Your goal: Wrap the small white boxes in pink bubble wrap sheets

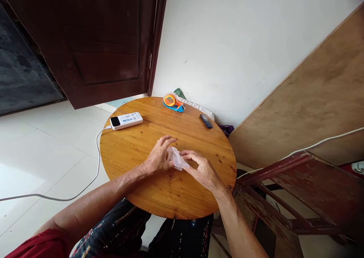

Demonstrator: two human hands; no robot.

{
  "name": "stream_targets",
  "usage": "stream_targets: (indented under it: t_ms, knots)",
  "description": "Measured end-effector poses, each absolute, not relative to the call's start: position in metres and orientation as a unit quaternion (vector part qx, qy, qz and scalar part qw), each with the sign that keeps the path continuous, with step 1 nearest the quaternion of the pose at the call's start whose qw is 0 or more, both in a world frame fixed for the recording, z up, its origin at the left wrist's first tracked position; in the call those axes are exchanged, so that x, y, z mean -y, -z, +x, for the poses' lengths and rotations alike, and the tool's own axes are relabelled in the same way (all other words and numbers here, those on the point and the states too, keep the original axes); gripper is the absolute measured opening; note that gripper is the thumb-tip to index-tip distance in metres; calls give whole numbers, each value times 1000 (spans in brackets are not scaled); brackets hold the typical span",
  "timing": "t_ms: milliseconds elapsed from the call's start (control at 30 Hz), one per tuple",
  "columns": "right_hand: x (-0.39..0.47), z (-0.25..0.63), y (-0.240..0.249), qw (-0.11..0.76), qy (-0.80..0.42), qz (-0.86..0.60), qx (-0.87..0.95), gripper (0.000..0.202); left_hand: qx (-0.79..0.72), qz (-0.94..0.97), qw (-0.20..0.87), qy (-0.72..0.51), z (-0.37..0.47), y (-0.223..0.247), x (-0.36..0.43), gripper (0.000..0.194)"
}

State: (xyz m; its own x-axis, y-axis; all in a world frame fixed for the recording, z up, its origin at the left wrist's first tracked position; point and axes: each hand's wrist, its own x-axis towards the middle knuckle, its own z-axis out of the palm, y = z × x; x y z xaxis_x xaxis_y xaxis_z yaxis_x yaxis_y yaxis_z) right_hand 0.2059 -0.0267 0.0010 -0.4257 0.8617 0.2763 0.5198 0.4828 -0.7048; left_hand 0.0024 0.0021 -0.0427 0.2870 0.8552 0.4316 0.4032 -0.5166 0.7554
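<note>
A crumpled piece of thin, translucent plastic film [177,158], perhaps a small bag, is between my two hands above the wooden table. My right hand [204,172] comes in from the right, with curved fingers and thumb gripping the film's right side. On the other side is my left hand [159,155], its fingers stretched out and apart from the thumb. The left thumb lies against or just beside the film's lower left edge; the exact contact is hard to see.
The round wooden table [159,191] bears a white power bank [127,120] with a white cable [98,163], an orange and blue tape dispenser [173,101], and a dark blurred object [206,121]. A worn wooden chair [284,189] stands at the right.
</note>
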Motion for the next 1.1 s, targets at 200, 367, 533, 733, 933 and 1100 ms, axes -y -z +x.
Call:
stream_targets:
  t_ms: [200,367,533,733,933,1100]
  knots:
    - [40,200,32,346,-150,-443,813,53,-342,786,330,-395,-4,38,-4,19]
    - [32,190,42,401,-133,-453,785,37,-351,782,332,-395,-3,32,-2,13]
    - [24,192,33,409,-279,-516,699,21,-394,730,406,-383,-6,16,3,21]
    - [21,190,29,365,-308,-582,658,41,-359,673,532,-368,-8,21,-1,45]
    - [12,189,26,367,-330,-565,661,40,-336,642,556,-407,-1,41,-7,81]
    - [4,182,32,397,-349,-556,641,35,-319,586,604,-435,4,52,-12,95]
